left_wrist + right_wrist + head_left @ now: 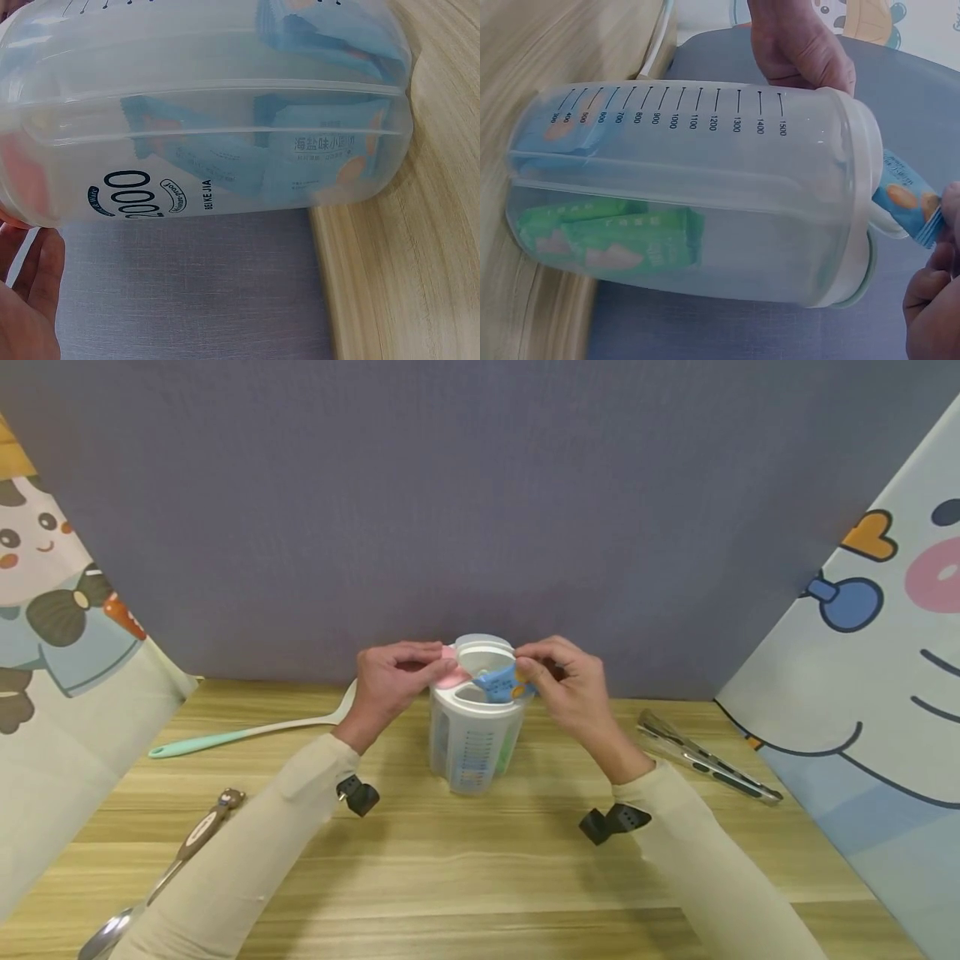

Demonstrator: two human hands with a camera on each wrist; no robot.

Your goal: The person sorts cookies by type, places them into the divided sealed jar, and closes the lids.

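Observation:
A translucent divided storage container [442,745] with a white lid [481,703] stands upright at the back of the table. My left hand [393,678] grips the lid's left edge, its thumb on a pink flap [450,677]. With thumb and fingers, my right hand [567,683] pinches one end of a blue snack packet [497,683]. The packet's other end dips into an opening in the lid, as the right wrist view shows. Through the walls I see blue packets [322,150] and green packets [630,240] in separate compartments.
A white ladle with a mint handle [202,743] lies at the left. Nearer, a metal spoon with a brown handle [202,831] is partly covered by my left sleeve. Metal tongs [701,758] lie at the right. A grey panel [480,510] rises behind the container.

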